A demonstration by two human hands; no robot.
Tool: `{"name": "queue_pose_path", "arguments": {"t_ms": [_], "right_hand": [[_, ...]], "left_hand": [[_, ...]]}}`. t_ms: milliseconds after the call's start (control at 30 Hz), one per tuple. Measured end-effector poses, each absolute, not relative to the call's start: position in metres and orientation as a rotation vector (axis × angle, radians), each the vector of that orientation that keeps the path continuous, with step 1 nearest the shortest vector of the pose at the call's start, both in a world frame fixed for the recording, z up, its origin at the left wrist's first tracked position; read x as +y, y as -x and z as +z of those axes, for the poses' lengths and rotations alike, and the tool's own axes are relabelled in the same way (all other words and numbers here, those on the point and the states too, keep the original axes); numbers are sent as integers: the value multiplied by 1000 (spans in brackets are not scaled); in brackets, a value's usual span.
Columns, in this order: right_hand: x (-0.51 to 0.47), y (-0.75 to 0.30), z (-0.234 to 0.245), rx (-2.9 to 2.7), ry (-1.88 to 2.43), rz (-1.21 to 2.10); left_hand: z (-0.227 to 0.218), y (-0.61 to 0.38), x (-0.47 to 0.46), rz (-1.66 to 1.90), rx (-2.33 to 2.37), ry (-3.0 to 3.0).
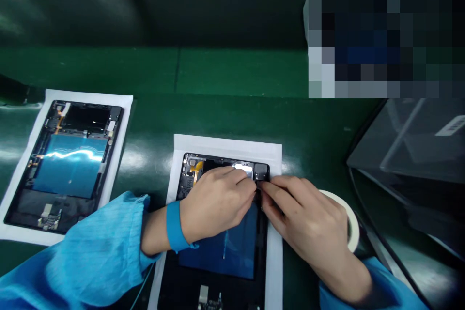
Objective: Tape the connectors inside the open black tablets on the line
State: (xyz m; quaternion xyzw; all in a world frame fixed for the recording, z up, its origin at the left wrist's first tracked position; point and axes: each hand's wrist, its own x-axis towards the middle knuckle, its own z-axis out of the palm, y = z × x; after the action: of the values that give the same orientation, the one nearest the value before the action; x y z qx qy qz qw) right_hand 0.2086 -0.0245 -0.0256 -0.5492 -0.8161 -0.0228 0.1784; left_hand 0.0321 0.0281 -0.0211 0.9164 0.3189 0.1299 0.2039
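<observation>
An opened tablet [259, 252] with a blue-covered battery [218, 261] lies on a white foam sheet [275, 271] in front of me. My left hand [220, 198], with a blue wrist strap [174, 225], is closed over the upper part of the tablet, fingertips pinched near its right side. My right hand [305, 218] reaches in from the right, thumb and fingers pinched at the tablet's upper right edge, just below a black corner module [261, 171]. The fingertips of both hands nearly meet. Whatever they hold is too small or hidden to make out.
A second opened tablet [22, 203] lies on another white sheet [125, 106] at the left. A roll of cream tape [353, 227] sits partly behind my right hand. At the right stands a dark translucent bin [410, 150] with a white label. The bench [225, 116] is green.
</observation>
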Motion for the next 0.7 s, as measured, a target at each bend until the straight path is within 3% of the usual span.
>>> {"name": "queue_pose_path", "arguments": {"t_ms": [433, 700], "right_hand": [[-39, -197, -17, -2485, 1586, -216], [-54, -197, -23, -2499, 1679, -55]], "left_hand": [[-22, -32, 27, 371, 881, -2567], [-20, -31, 30, 322, 880, -2561]]}}
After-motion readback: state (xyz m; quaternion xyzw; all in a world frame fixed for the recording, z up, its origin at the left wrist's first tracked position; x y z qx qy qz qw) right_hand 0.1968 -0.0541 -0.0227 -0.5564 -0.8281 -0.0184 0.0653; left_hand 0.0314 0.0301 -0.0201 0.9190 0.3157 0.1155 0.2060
